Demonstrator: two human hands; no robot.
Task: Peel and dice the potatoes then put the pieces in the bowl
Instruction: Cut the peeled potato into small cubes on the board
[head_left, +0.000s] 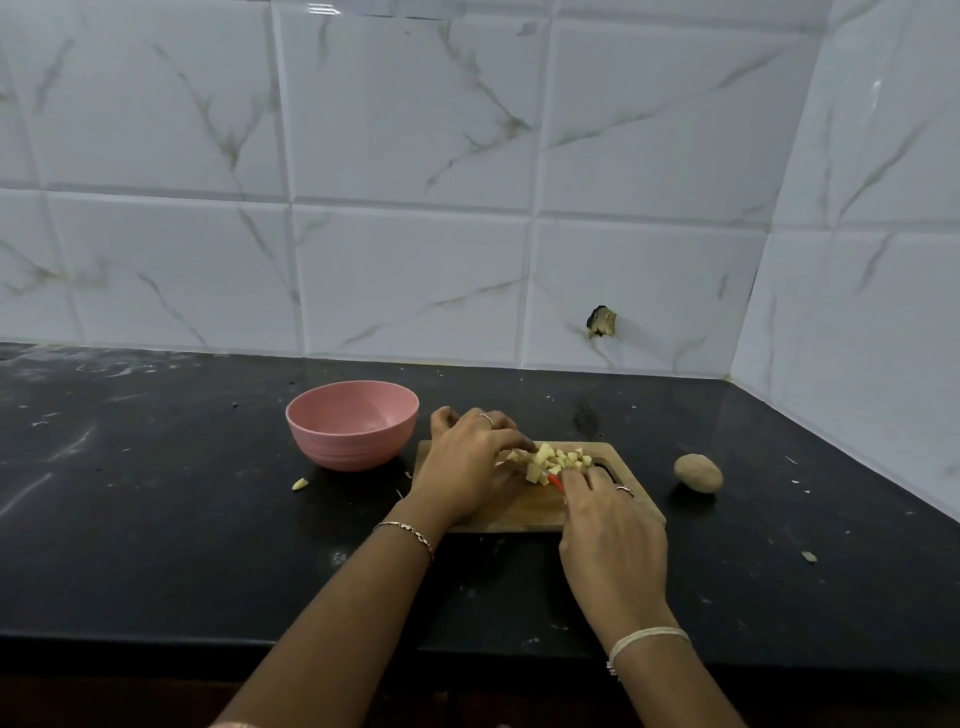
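Where the diced pieces (556, 460) are lying: heaped on the board (519, 506), between both hands
Left hand (465, 467): curling round them, bowl (352, 423) sitting just leftward
Right hand (610, 525): covering a red item (555, 482), grip cannot be told

Chain bracelet (405, 531), white thread wristband (649, 636), rings (625, 489)

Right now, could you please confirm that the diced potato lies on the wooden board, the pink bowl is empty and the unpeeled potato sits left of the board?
Not quite: the head view shows the unpeeled potato to the right of the wooden board, not left. The diced potato does lie on the board and the pink bowl is empty.
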